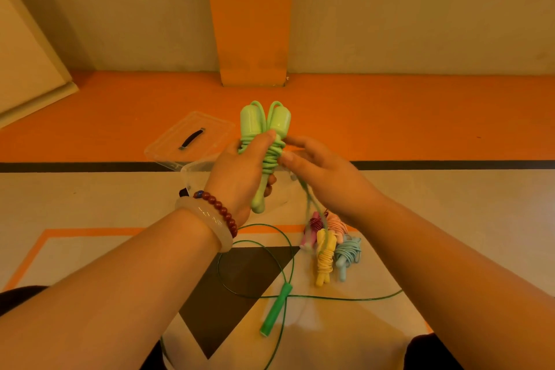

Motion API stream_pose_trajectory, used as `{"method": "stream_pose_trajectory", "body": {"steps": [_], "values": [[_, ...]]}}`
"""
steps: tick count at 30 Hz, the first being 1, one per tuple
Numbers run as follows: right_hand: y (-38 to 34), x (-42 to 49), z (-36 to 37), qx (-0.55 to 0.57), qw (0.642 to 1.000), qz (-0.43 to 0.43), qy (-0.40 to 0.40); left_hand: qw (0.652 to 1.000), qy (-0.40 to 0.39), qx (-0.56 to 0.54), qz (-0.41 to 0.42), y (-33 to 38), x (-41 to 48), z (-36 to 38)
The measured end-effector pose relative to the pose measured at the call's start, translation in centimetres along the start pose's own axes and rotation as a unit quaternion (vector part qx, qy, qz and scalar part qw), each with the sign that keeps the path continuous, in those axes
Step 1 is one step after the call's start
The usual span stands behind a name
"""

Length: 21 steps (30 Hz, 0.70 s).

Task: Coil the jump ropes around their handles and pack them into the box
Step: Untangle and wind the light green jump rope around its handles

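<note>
Orange-and-cream floor [420, 129] | left hand [240, 171] grips light-green jump rope [264, 126] by both handles, above clear box [195, 171] | right hand [324, 177] pinches its trailing cord | dark-green rope [276, 309] loose on floor's near part.

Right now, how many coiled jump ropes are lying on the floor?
4, in one pile: pink rope left, peach rope behind, yellow rope front, blue rope right. More may be hidden.

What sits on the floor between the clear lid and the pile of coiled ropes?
The clear box, partly hidden behind the left hand gripping the light green rope, in the head view.
</note>
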State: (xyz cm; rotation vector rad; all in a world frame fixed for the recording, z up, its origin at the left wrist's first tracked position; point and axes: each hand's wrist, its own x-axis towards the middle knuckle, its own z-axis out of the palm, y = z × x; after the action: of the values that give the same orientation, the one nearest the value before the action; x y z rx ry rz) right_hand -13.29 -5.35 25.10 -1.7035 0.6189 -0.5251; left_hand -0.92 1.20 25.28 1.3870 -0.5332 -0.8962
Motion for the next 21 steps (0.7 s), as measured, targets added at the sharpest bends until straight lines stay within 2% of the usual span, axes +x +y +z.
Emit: {"method": "stream_pose_trajectory", "body": {"steps": [2,6,9,11,15,19,21], "values": [[0.3,0.0,0.2,-0.012,1.000,0.001,-0.004,1.000,-0.008,0.008,0.005,-0.1,-0.2,0.2],[0.4,0.1,-0.4,-0.022,0.998,-0.011,0.064,1.000,-0.017,0.012,-0.007,0.1,0.0,0.0],[0.5,0.2,-0.7,0.025,0.996,-0.025,0.082,0.998,-0.065,-0.009,-0.022,0.2,-0.1,0.3],[0.7,0.2,-0.9,0.074,0.994,-0.004,0.076,0.996,-0.087,-0.032,-0.016,0.2,-0.3,0.6],[0.8,0.5,-1.1,0.194,0.980,0.049,0.009,0.994,-0.072,-0.088,0.007,0.3,-0.7,0.7],[0.1,0.5,-1.3,0.099,0.994,0.016,0.033,0.989,-0.093,-0.114,0.020,0.2,-0.7,0.7],[-0.1,0.4,-1.4,0.095,0.995,0.004,0.043,0.988,-0.105,-0.108,0.023,0.4,-0.7,0.6]]}}
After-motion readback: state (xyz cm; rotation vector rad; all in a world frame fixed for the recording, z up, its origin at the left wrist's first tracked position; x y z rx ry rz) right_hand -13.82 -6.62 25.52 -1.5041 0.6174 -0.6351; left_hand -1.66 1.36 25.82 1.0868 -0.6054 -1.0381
